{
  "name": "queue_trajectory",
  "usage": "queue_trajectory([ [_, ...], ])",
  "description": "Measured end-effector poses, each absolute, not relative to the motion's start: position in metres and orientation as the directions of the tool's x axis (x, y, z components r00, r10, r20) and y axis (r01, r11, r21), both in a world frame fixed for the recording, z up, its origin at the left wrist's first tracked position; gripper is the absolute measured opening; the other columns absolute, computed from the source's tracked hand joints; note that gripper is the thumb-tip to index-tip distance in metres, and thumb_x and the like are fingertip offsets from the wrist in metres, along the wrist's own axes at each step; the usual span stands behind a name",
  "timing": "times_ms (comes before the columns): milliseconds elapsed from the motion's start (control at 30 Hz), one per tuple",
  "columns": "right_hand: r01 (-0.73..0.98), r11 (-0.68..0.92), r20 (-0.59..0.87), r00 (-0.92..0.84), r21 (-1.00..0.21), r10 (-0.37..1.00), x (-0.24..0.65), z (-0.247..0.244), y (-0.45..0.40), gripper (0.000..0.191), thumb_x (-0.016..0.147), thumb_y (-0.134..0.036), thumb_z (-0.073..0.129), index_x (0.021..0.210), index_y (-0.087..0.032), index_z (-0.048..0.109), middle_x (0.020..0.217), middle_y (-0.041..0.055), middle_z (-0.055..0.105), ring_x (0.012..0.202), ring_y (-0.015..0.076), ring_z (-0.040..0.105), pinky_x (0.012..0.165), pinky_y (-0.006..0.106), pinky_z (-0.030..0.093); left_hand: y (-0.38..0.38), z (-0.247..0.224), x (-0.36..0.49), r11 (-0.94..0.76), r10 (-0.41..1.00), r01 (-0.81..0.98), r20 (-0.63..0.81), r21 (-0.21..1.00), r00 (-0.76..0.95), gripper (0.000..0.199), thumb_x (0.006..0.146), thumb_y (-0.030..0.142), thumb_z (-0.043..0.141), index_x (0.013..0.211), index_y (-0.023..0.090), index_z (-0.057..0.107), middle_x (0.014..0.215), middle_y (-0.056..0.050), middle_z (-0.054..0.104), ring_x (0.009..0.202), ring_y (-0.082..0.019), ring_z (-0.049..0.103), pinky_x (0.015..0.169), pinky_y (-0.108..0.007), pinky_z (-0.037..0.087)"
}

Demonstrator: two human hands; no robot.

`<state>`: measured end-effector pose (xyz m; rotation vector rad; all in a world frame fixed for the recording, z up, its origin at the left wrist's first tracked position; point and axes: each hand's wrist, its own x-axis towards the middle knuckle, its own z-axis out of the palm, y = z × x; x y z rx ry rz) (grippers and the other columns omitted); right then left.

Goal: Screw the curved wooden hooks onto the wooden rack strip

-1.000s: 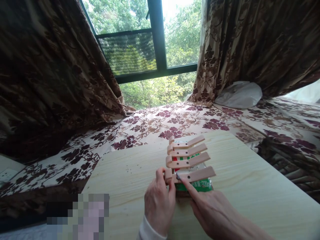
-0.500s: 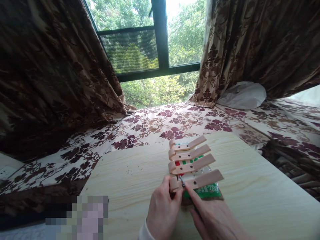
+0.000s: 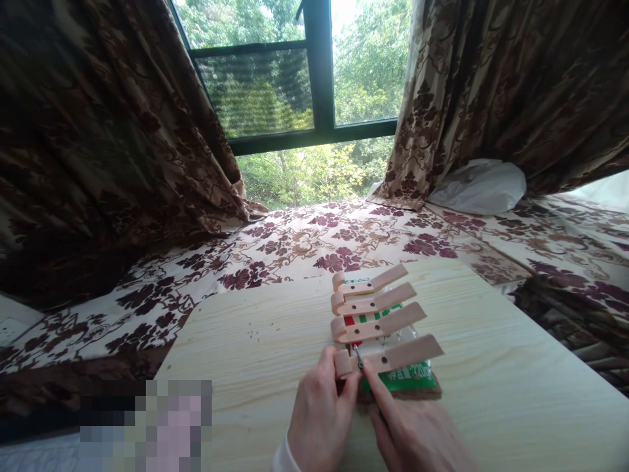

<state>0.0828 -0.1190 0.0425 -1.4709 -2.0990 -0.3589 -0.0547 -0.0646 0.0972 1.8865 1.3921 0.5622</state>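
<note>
Four-sided attention goes to the nearest tan leather-like strap (image 3: 410, 354), which has a folded loop at its left end and dark round studs or holes. My left hand (image 3: 322, 410) is closed, pinching the strap by that loop. My right hand (image 3: 407, 419) has its index fingertip pressed at a thin metal piece (image 3: 358, 356) lying across the strap; its other fingers curl below and are partly hidden. Behind it, similar straps (image 3: 388, 322) lie in a row across a green and white printed packet (image 3: 405, 377).
A pale wooden table (image 3: 236, 367) carries small dark crumbs (image 3: 255, 334) on the left. Beyond it spreads a floral cloth (image 3: 295, 246) below a window (image 3: 322, 78) with patterned curtains (image 3: 422, 118). A white plastic bag (image 3: 479, 187) lies at the back right.
My hands stay nearly in place at the nearest strap. The strap's free right end has shifted slightly rightward, and the view has moved a little.
</note>
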Motion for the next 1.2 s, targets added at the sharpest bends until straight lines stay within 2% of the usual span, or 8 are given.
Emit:
queue_trajectory([
  [167, 0.935, 0.332, 0.577, -0.205, -0.123, 0.790, 0.081, 0.024, -0.121, 0.067, 0.083, -0.012, 0.029, 0.146, -0.003, 0.009, 0.053, 0.0014, 0.061, 0.035, 0.0170, 0.054, 0.034, 0.027, 0.031, -0.066, 0.099, -0.055, -0.194, 0.939, 0.635, -0.046, 0.748, 0.341, 0.013, 0.086, 0.035, 0.042, 0.083, 0.024, 0.047, 0.075, -0.002, 0.063, 0.072, -0.019, 0.061, 0.065, -0.027, 0.041],
  [500, 0.931, 0.361, 0.593, -0.260, -0.055, 0.762, 0.081, 0.041, -0.120, 0.074, 0.079, -0.007, 0.030, 0.145, 0.002, -0.003, 0.049, -0.0009, 0.062, 0.029, 0.0175, 0.051, 0.029, 0.026, 0.031, -0.067, 0.096, -0.054, -0.218, 0.945, 0.679, -0.022, 0.701, 0.326, 0.016, 0.088, 0.036, 0.039, 0.086, 0.023, 0.049, 0.074, -0.003, 0.065, 0.071, -0.019, 0.063, 0.064, -0.028, 0.044],
  [633, 0.886, 0.440, 0.515, -0.313, -0.144, 0.798, 0.096, 0.055, -0.118, 0.061, 0.082, -0.011, 0.033, 0.139, -0.005, 0.015, 0.063, 0.0019, 0.069, 0.042, 0.0183, 0.062, 0.036, 0.023, 0.042, -0.069, 0.095, -0.053, -0.196, 0.956, 0.682, -0.018, 0.705, 0.293, 0.016, 0.087, 0.032, 0.041, 0.092, 0.022, 0.053, 0.077, -0.002, 0.066, 0.074, -0.018, 0.064, 0.066, -0.027, 0.046],
  [733, 0.873, 0.421, 0.438, -0.287, -0.247, 0.852, 0.113, 0.062, -0.121, 0.047, 0.085, -0.014, 0.034, 0.131, -0.011, 0.026, 0.065, 0.0006, 0.070, 0.044, 0.0184, 0.063, 0.038, 0.023, 0.044, -0.073, 0.099, -0.062, -0.201, 0.968, 0.704, 0.029, 0.682, 0.249, 0.039, 0.084, 0.033, 0.049, 0.120, 0.019, 0.047, 0.094, -0.004, 0.068, 0.087, -0.018, 0.064, 0.077, -0.029, 0.048],
  [800, 0.881, 0.372, 0.399, -0.241, -0.293, 0.885, 0.127, 0.068, -0.125, 0.036, 0.088, -0.018, 0.037, 0.124, -0.013, 0.035, 0.061, -0.0012, 0.068, 0.044, 0.0188, 0.063, 0.038, 0.024, 0.045, -0.079, 0.102, -0.073, -0.220, 0.973, 0.737, 0.091, 0.639, 0.212, 0.051, 0.083, 0.037, 0.051, 0.129, 0.017, 0.041, 0.094, -0.004, 0.067, 0.076, -0.016, 0.064, 0.072, -0.028, 0.050],
  [900, 0.883, 0.334, 0.408, -0.185, -0.331, 0.894, 0.147, 0.084, -0.128, 0.027, 0.091, -0.025, 0.040, 0.116, -0.018, 0.045, 0.071, 0.0012, 0.070, 0.054, 0.0186, 0.067, 0.046, 0.024, 0.049, -0.095, 0.102, -0.081, -0.418, 0.901, 0.700, 0.360, 0.579, 0.240, 0.030, 0.086, 0.036, 0.049, 0.112, 0.022, 0.055, 0.090, -0.002, 0.066, 0.069, -0.013, 0.062, 0.064, -0.023, 0.051],
  [1000, 0.870, 0.326, 0.349, -0.195, -0.371, 0.917, 0.162, 0.106, -0.125, 0.028, 0.091, -0.026, 0.043, 0.117, -0.024, 0.053, 0.088, 0.0033, 0.072, 0.071, 0.0173, 0.069, 0.062, 0.026, 0.052, -0.112, 0.091, -0.073, -0.615, 0.767, 0.632, 0.546, 0.472, 0.337, 0.026, 0.087, 0.028, 0.047, 0.109, 0.021, 0.058, 0.100, -0.006, 0.067, 0.087, -0.015, 0.065, 0.075, -0.023, 0.053],
  [1200, 0.867, 0.417, 0.301, -0.335, -0.274, 0.893, 0.166, 0.151, -0.111, 0.032, 0.085, -0.019, 0.049, 0.116, -0.023, 0.056, 0.095, 0.0048, 0.070, 0.076, 0.0165, 0.066, 0.064, 0.025, 0.046, -0.124, 0.067, -0.040, -0.556, 0.787, 0.813, 0.425, 0.172, 0.447, 0.058, 0.075, 0.022, 0.055, 0.132, 0.013, 0.047, 0.137, -0.017, 0.048, 0.113, -0.025, 0.058, 0.086, -0.030, 0.053],
])
